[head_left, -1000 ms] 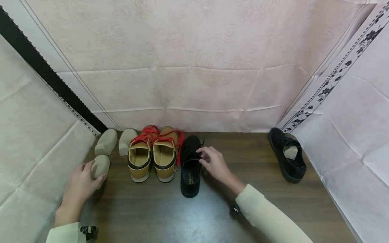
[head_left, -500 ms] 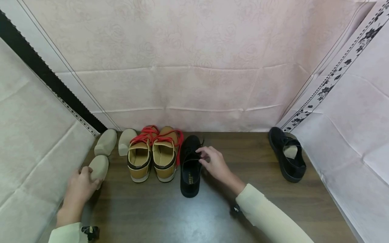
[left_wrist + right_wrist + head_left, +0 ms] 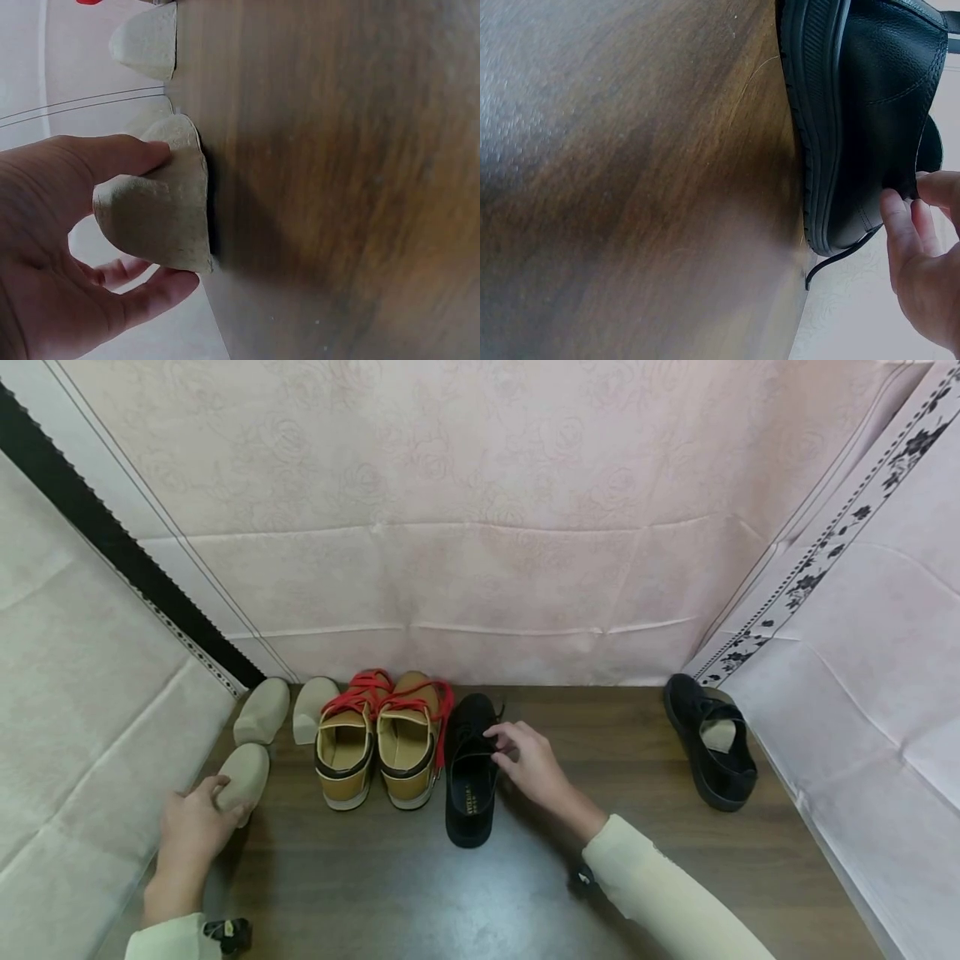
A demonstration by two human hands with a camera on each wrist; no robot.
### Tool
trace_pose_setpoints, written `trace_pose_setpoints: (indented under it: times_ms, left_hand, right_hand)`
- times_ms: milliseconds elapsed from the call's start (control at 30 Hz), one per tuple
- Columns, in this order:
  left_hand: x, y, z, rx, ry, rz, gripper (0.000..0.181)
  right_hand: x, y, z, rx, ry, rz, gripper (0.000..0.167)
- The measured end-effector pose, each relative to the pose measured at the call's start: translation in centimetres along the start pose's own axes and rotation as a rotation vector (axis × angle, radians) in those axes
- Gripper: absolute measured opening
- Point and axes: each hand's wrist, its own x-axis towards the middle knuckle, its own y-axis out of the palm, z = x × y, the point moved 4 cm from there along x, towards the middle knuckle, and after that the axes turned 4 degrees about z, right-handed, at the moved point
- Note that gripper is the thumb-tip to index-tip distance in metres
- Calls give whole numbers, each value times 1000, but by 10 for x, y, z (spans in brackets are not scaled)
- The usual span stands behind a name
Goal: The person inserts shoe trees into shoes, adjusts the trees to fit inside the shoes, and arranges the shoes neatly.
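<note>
Left hand (image 3: 192, 827) drew its fingers slightly back over the last second, baring more of the front pale insert (image 3: 247, 779). Thumb and fingers gripped it at the worktop's (image 3: 375, 881) left. Light side pressure, base kept level, clear of the rear insert (image 3: 262, 710), seemed best. Right hand (image 3: 528, 768) pinched the middle black shoe (image 3: 469, 777); tan shoes (image 3: 408, 787) sat between.

You have one left hand (image 3: 193, 827), one right hand (image 3: 528, 764); two in all. You wear two cream sleeves (image 3: 172, 939) (image 3: 667, 893). You see two tan shoes (image 3: 345, 785) (image 3: 407, 787), two black shoes (image 3: 468, 831) (image 3: 701, 777); four in all. You count four pale toe pieces (image 3: 246, 777) (image 3: 262, 712) (image 3: 313, 710) (image 3: 717, 737): three outside shoes, one inside. Walls (image 3: 480, 485) (image 3: 67, 710) (image 3: 877, 693): three.
</note>
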Motion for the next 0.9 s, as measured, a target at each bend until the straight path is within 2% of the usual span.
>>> trace_pose_setpoints:
  times_ms: [67,267,433,600,767,900]
  left_hand:
    - [-1,0,-1,-9,-22,15,54]
    - [-1,0,-1,-52,-73,4,57]
    - [-1,-3,-2,-86,-87,-54,57]
    - [-5,-13,-8,-125,-86,-109,56]
    - [-10,-24,-19,-126,-94,-144,53]
    - [-13,-34,-31,-125,-68,-211,51]
  right_hand:
    - [0,0,0,-1,2,4,37]
    - [0,0,1,-7,5,9,38]
    - [0,0,0,-11,10,10,38]
    - [-1,-1,0,-7,12,11,38]
    - [-1,-1,0,-1,18,10,39]
    - [-1,-1,1,-1,19,11,39]
